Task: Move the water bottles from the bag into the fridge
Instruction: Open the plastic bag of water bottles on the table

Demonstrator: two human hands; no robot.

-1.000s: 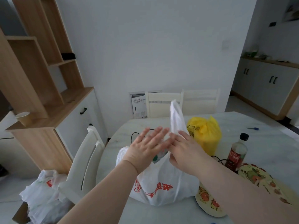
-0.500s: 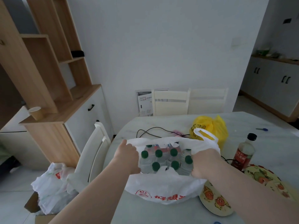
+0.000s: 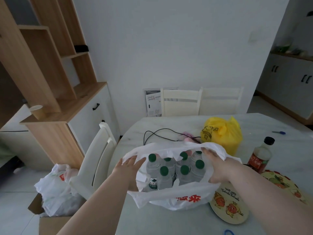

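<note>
A white plastic bag (image 3: 177, 199) with red lettering stands on the pale table (image 3: 169, 223), its mouth spread wide. Inside stand several clear water bottles (image 3: 164, 177) with green caps, upright and packed close together. My left hand (image 3: 128, 173) holds the bag's left rim, fingers stretched along it. My right hand (image 3: 218, 168) holds the right rim, fingertips tucked under the plastic beside the nearest bottle. Neither hand touches a bottle cap. No fridge is in view.
A yellow bag (image 3: 220, 136) and a black cable (image 3: 157, 131) lie behind the white bag. A dark sauce bottle (image 3: 260, 156) and printed plates (image 3: 227, 206) are to the right. A white chair (image 3: 100, 158) and a bagged cardboard box (image 3: 55, 187) stand left of the table.
One second ago my hands met at the bag's upright handles. They have pulled apart and down, opening the bag's mouth wider and exposing the bottles.
</note>
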